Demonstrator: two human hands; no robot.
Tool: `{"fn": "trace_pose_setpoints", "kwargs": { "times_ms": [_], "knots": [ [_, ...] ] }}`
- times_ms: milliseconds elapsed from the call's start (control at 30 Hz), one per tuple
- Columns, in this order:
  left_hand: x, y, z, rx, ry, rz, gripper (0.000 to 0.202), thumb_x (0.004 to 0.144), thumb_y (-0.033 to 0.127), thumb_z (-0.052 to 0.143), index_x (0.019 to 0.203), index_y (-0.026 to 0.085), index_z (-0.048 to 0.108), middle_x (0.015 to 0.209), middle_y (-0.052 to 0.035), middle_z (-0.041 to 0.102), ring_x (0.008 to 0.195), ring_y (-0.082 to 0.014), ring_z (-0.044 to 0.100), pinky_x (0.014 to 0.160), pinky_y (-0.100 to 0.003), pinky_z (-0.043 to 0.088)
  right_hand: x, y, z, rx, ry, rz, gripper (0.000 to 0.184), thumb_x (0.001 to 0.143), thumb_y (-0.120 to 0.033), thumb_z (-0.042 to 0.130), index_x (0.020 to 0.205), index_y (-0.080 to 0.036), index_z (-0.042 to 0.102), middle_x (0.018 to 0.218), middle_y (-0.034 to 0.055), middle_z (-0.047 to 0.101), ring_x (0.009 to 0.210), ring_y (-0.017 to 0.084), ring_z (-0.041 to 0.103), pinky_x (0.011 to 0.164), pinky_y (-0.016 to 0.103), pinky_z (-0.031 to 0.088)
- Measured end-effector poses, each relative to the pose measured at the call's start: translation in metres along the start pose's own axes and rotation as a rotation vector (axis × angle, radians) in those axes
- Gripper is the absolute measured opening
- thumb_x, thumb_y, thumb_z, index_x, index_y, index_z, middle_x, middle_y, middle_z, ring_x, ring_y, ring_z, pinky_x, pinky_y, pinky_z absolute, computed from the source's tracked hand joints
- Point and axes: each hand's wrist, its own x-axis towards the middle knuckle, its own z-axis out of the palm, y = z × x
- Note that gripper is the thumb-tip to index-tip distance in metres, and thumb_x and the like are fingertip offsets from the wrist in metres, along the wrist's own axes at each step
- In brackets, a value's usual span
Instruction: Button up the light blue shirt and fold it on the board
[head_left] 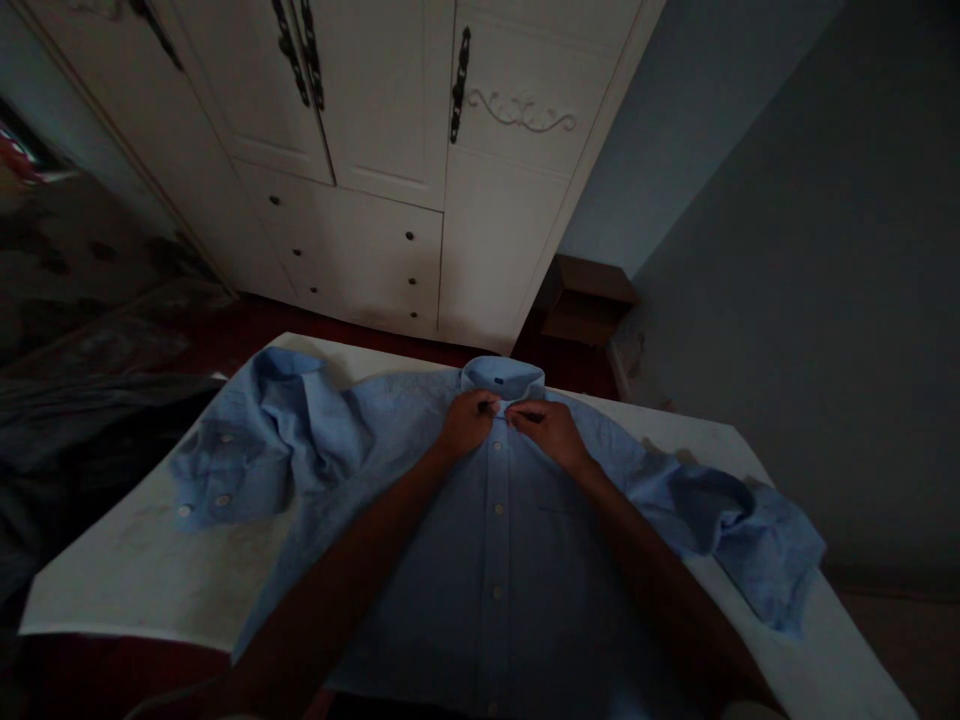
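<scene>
A blue button-up shirt (435, 590) lies front side up on a white table (142, 590), its collar at the far edge and both sleeves spread outward with folds. White buttons run down the middle placket, and those in view below the collar look fastened. My left hand (469, 420) pinches the shirt just under the left side of the collar. Close beside it, my right hand (551, 428) pinches the fabric under the collar's right side. The fingertips of both hands nearly meet at the top of the placket. Whether a button is between them is too small to tell.
Behind the table stands a cream wardrobe (375, 240) with dark handles and small drawer knobs. A small brown wooden cabinet (589, 300) is by the grey wall at right. Dark cloth (82, 450) is heaped left of the table. Red flooring shows beneath.
</scene>
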Motion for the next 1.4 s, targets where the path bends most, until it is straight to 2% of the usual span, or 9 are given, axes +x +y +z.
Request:
{"fn": "trace_pose_setpoints", "kwargs": {
  "times_ms": [167,333,433,500,600,700,867,1100,1400],
  "knots": [
    [0.000,0.001,0.001,0.033,0.010,-0.001,0.019,0.080,0.012,0.057,0.086,0.018,0.073,0.091,-0.0041,0.075,0.087,-0.0185,0.068,0.087,-0.034,0.053,0.000,0.004,0.011,-0.081,0.133,-0.091,0.012,0.083,-0.029,0.062,0.079,-0.022,0.071,0.077,0.0031,0.073,0.070,0.019,0.068,0.068,0.031,0.053],
    [-0.001,0.001,0.002,0.039,0.024,0.001,0.019,0.081,0.012,0.057,0.087,0.018,0.073,0.093,-0.0043,0.074,0.090,-0.0188,0.068,0.089,-0.035,0.052,-0.002,0.004,0.011,-0.168,0.145,-0.123,0.012,0.083,-0.025,0.060,0.079,-0.022,0.071,0.080,0.0040,0.073,0.071,0.020,0.067,0.070,0.033,0.052],
    [-0.002,0.001,0.004,0.036,0.047,-0.016,0.019,0.081,0.012,0.057,0.088,0.018,0.073,0.094,-0.0048,0.074,0.090,-0.0188,0.068,0.090,-0.035,0.052,-0.001,-0.002,0.006,-0.034,0.098,0.013,0.013,0.080,-0.026,0.060,0.077,-0.023,0.072,0.078,0.0025,0.074,0.069,0.018,0.067,0.065,0.031,0.051],
    [-0.003,0.000,0.004,0.030,0.060,-0.014,0.018,0.081,0.012,0.057,0.089,0.018,0.073,0.093,-0.0047,0.074,0.089,-0.0185,0.067,0.090,-0.035,0.051,0.000,-0.006,0.002,0.149,0.014,0.201,0.014,0.078,-0.029,0.062,0.076,-0.021,0.073,0.070,0.0020,0.072,0.057,0.015,0.062,0.053,0.026,0.046],
    [-0.004,0.000,0.005,0.018,0.074,0.004,0.018,0.082,0.011,0.056,0.089,0.017,0.072,0.093,-0.0044,0.074,0.090,-0.0180,0.067,0.089,-0.034,0.051,0.002,-0.011,-0.001,0.488,-0.112,0.495,0.017,0.070,-0.030,0.067,0.078,-0.017,0.075,0.065,0.0023,0.070,0.043,0.009,0.049,0.038,0.020,0.033],
    [-0.004,-0.002,0.006,-0.002,0.078,0.023,0.017,0.082,0.011,0.057,0.088,0.016,0.072,0.093,-0.0049,0.073,0.089,-0.0177,0.067,0.088,-0.032,0.051,0.002,-0.014,0.001,0.761,-0.115,0.647,0.019,0.062,-0.026,0.075,0.076,-0.015,0.075,0.068,0.0039,0.071,0.046,0.007,0.050,0.038,0.017,0.035],
    [-0.004,-0.005,0.007,-0.012,0.092,0.104,0.018,0.080,0.009,0.057,0.086,0.019,0.071,0.092,-0.0029,0.073,0.089,-0.0164,0.066,0.088,-0.031,0.051,-0.002,-0.017,0.007,0.866,-0.088,0.725,0.020,0.061,-0.025,0.079,0.077,-0.014,0.074,0.083,0.0087,0.075,0.058,0.010,0.062,0.046,0.017,0.045],
    [-0.006,-0.004,0.007,-0.019,0.093,0.114,0.020,0.080,0.009,0.056,0.087,0.020,0.071,0.096,-0.0033,0.073,0.091,-0.0168,0.065,0.089,-0.032,0.051,-0.005,-0.030,0.011,0.926,-0.004,0.843,0.013,0.068,-0.023,0.076,0.079,-0.016,0.071,0.093,0.0088,0.075,0.065,0.013,0.068,0.041,0.015,0.041],
    [-0.005,0.004,0.002,-0.113,0.070,0.119,0.016,0.085,0.021,0.055,0.086,0.017,0.071,0.091,-0.0049,0.073,0.090,-0.0180,0.066,0.089,-0.031,0.048,-0.004,-0.031,0.020,0.998,0.191,0.892,0.004,0.073,-0.018,0.070,0.072,-0.014,0.069,0.074,0.0046,0.073,0.047,0.006,0.057,0.040,0.015,0.038]
  ]
}}
